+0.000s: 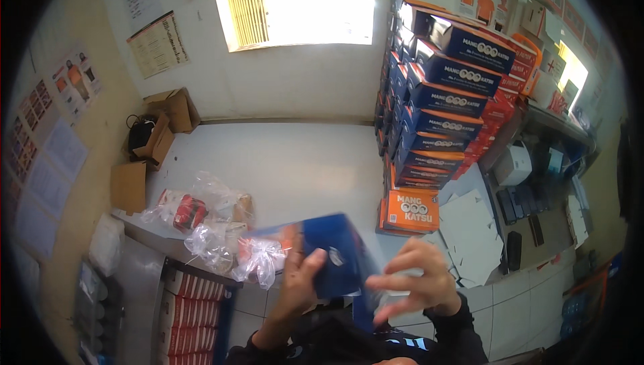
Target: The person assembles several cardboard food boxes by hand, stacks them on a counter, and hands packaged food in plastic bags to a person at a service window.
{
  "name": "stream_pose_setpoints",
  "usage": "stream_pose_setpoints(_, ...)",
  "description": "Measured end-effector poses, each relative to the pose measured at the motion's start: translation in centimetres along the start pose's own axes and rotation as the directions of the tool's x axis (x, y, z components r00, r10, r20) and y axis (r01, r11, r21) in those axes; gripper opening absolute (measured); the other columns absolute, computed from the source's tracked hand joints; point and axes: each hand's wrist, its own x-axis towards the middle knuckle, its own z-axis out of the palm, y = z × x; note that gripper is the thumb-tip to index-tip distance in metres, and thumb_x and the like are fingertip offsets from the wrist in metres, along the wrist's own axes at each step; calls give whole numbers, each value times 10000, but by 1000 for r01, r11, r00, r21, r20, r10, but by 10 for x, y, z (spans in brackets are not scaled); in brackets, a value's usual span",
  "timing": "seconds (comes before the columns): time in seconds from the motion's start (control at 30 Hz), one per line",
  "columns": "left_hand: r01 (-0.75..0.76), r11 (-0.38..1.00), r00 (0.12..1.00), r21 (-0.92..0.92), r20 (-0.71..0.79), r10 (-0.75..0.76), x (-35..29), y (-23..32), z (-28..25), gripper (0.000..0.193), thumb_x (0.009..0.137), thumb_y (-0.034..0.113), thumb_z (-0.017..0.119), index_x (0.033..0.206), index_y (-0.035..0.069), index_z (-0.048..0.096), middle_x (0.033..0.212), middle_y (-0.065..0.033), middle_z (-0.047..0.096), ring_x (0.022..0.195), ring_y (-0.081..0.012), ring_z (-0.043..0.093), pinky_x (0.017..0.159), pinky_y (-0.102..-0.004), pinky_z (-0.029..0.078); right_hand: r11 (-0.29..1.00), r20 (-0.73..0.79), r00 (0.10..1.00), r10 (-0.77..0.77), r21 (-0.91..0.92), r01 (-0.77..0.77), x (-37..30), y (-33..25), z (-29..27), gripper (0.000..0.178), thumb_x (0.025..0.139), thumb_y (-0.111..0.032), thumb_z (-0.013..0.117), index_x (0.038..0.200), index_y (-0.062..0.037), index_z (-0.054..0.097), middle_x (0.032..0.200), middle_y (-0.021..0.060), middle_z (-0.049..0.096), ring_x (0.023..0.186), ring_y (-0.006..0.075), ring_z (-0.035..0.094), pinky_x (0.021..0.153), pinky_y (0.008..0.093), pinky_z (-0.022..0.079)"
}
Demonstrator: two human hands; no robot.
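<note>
A dark blue cardboard box (pixel 335 247) is held up in front of my body, tilted, its far edge smeared by motion. My left hand (pixel 300 281) grips its left side, the thumb on the blue face and the fingers partly behind it. At the box's right edge is my right hand (pixel 419 274), fingers spread and slightly bent. Its fingertips are close to the side panel, which is blurred; I cannot tell whether they touch. Just left of the box lie tied clear plastic bags (pixel 261 257) with packed goods inside, on the front edge of the white table (pixel 302 164).
A tall stack of blue and orange boxes (pixel 446 103) stands at the table's right. Flat white cardboard sheets (pixel 469 231) lie nearer. Open brown cartons (pixel 155 140) sit at the left. Below the table's left front is a crate (pixel 194 315) of red-and-white folded boxes.
</note>
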Motion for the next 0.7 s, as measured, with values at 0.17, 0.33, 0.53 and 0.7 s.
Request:
stream_pose_setpoints(0.17,-116,936,988,-331,-138,74,11,-6,-1,362,910,44,426,1271,67,406,1125,-93,550,979,-196,598,759,-324,564,974,-36,995,-97,-210,87,-14,11,13,353,663,-207,772,1009,-167,716,885,9,612,668,131,576,517,257,425)
stream_pose_setpoints(0.33,-361,929,909,-81,-254,331,41,-54,-19,329,924,98,513,1229,31,413,1131,-102,540,973,-176,599,729,-330,570,925,-338,939,67,-332,-185,-8,37,33,228,661,-46,762,871,-120,707,766,13,636,603,135,593,505,270,450)
stream_pose_setpoints(0.53,-108,858,902,502,-313,297,36,-60,8,181,923,165,566,1036,27,601,885,-103,669,719,-137,644,657,-251,518,862,-269,896,353,-279,-423,-31,41,75,146,704,-40,757,824,-79,685,589,39,489,481,138,483,443,282,350)
stream_pose_setpoints(0.7,-381,550,920,743,363,147,20,-30,-9,191,901,143,563,1052,29,593,965,-107,642,798,-153,629,684,-270,512,859,-302,864,403,-199,-471,-51,41,60,135,733,-167,761,812,-88,685,713,37,594,617,169,563,529,287,436)
